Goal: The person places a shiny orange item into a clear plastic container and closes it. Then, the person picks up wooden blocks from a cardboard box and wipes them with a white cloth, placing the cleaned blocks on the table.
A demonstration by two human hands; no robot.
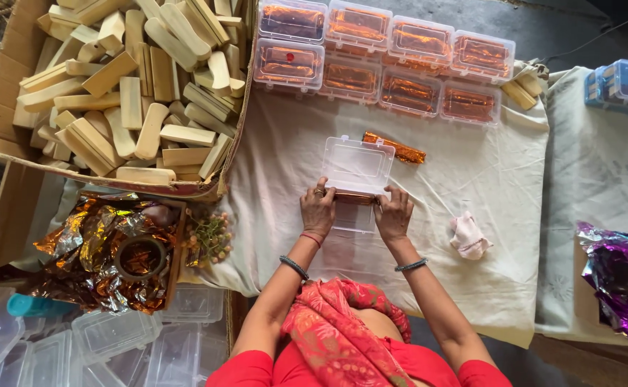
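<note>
A clear plastic box [357,166] lies open on the white cloth [486,186], its lid hinged away from me. My left hand [318,208] and my right hand [394,212] pinch the two ends of an orange foil-wrapped bar [354,197] over the box's near half. A second foil-wrapped bar [394,147] lies loose just beyond the lid, to the right.
Several closed clear boxes [385,61] with orange foil bars sit in two rows at the far edge. A cardboard carton of pale wooden blocks [127,86] stands at far left. Crumpled orange foil [106,247], empty clear boxes [113,337], a pink rag [468,236] and purple foil [622,276] surround me.
</note>
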